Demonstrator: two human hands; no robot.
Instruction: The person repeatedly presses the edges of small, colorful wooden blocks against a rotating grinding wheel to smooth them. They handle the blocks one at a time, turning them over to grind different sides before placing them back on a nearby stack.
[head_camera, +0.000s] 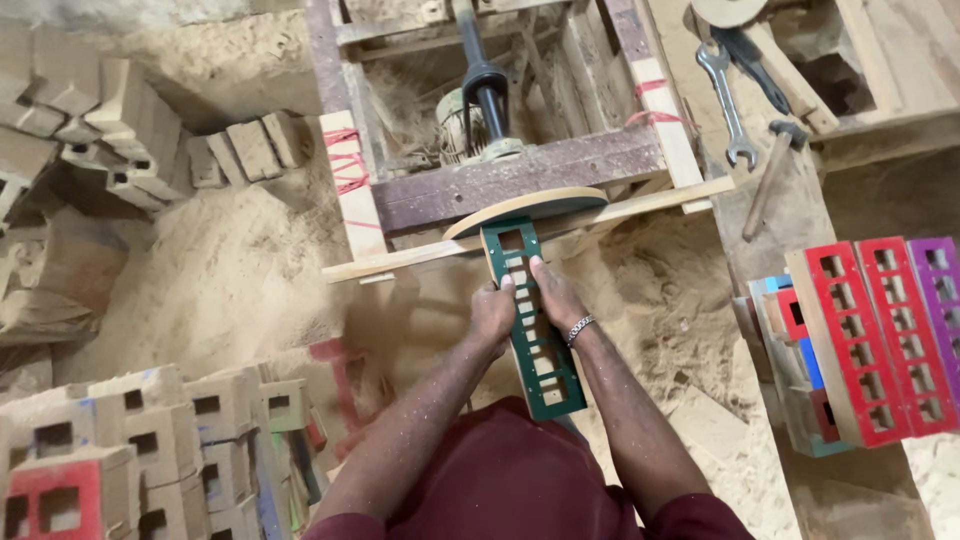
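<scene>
Sawdust lay thick over the workshop floor (220, 270), heaped pale around a rough wooden machine frame (520, 175) at twelve o'clock. Both hands were on a long green painted wooden strip with a row of square cut-outs (532, 320). The left hand (492, 312) was curled round its left edge, fingers wrapped shut on it; the right hand (556, 292), with a metal bracelet on the wrist, lay flatter along the right edge, fingertips pressing on top. The strip's long axis ran from about five o'clock, near the person's lap, up to about eleven, its far end touching the pale round sanding disc (527, 208) on the frame. By the look of it, this was the sanding step, the end face being dressed against the disc. Next would call for steady forward pressure and fingers kept behind the disc's rim. At three o'clock stood red and purple slotted blocks (880, 330); at one o'clock lay a steel spanner (730, 105) and a hammer (770, 175).
</scene>
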